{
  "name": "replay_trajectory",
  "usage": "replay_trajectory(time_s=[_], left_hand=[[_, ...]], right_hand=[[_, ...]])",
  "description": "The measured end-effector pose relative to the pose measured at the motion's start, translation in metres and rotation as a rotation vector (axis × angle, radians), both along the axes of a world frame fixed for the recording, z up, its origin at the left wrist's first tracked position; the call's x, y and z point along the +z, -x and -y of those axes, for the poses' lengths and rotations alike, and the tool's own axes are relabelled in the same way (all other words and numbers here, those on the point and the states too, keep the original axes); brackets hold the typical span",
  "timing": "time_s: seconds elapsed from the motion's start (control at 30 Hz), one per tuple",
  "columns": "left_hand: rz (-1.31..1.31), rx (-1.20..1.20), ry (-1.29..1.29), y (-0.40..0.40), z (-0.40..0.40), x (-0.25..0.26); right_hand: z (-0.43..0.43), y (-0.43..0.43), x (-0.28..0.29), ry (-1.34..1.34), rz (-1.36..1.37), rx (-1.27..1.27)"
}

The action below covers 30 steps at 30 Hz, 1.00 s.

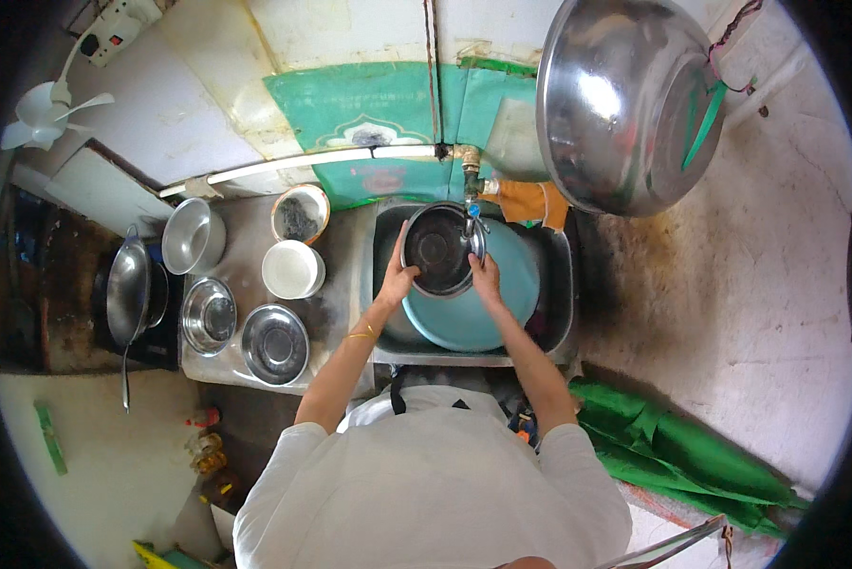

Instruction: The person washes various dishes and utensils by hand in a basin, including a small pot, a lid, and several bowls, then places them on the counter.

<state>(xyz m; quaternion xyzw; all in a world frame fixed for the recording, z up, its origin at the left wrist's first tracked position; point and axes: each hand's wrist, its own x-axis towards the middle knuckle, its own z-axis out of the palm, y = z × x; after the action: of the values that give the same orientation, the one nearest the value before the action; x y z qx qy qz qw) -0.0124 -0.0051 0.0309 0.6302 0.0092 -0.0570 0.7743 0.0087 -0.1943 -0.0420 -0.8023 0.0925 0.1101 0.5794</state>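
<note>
Between both hands, a round dark-looking metal basin is held just under the faucet with the blue mark. My left hand grips its left rim, thumb over the near edge. On the lower right rim, my right hand has hold of it. Beneath it a large light-blue plastic basin sits in the metal sink. Whether water runs from the faucet I cannot tell.
Left of the sink, the metal counter bears a steel basin, another steel basin, a deep metal pot, white bowls and an orange-rimmed enamel bowl. A wok stands further left. A large steel basin hangs upper right.
</note>
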Motion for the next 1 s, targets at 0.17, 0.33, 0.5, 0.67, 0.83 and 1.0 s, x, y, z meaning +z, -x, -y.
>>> replay_trajectory(time_s=[0.17,0.33,0.5,0.67,0.83,1.0], left_hand=[[-0.054,0.466,-0.259,0.006,0.021,-0.059],[-0.353,0.283,0.083,0.016,0.048,-0.037],[-0.623,0.306,-0.036,0.008,0.015,-0.08],[-0.716,0.281,-0.048,-0.015,0.023,-0.051],[-0.397,0.211,0.071,0.015,0.043,0.005],[-0.371,-0.159,-0.144,0.007,0.023,0.042]], right_hand=[[-0.023,0.009,0.029,0.254,0.346,-0.191],[0.026,0.006,0.044,0.44,0.214,-0.053],[0.006,0.02,0.066,0.671,0.164,0.135],[0.017,-0.016,0.057,0.694,0.169,0.101],[0.011,0.014,0.033,0.018,-0.136,-0.051],[0.007,-0.001,-0.047,-0.233,-0.125,-0.099]])
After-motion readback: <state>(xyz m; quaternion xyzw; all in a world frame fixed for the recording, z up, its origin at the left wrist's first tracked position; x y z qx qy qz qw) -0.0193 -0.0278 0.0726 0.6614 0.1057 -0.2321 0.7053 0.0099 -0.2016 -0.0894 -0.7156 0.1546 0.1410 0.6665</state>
